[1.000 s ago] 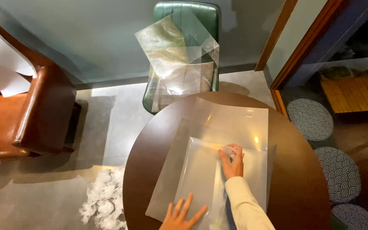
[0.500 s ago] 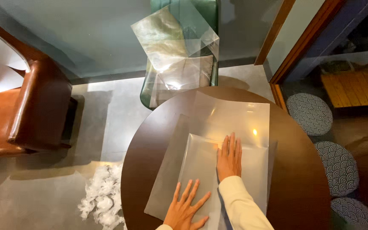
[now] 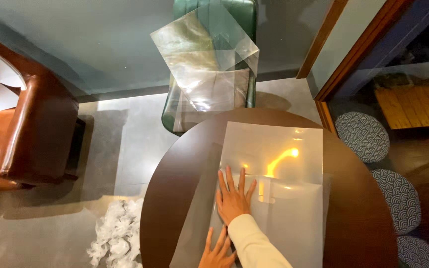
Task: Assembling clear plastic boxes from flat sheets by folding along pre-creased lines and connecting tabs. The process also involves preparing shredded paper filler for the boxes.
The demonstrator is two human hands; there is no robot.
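**Both palms flat on plastic sheets at the round table**

The right hand (image 3: 233, 197) lies open, fingers spread, pressed flat on a translucent plastic sheet (image 3: 284, 154) spread across the round dark wooden table (image 3: 368, 208); it grips nothing. A cream sleeve (image 3: 256, 245) covers that arm. The left hand (image 3: 218, 253), at the bottom edge of the view and partly cut off, also rests open and flat on the sheeting, holding nothing. The sheet reflects an orange glare. Beyond the table stands a green chair (image 3: 214, 10) draped with more clear plastic sheets (image 3: 204, 64). A brown leather armchair (image 3: 31, 134) sits to the left, and crumpled clear plastic (image 3: 117, 238) lies on the floor just beside the table.
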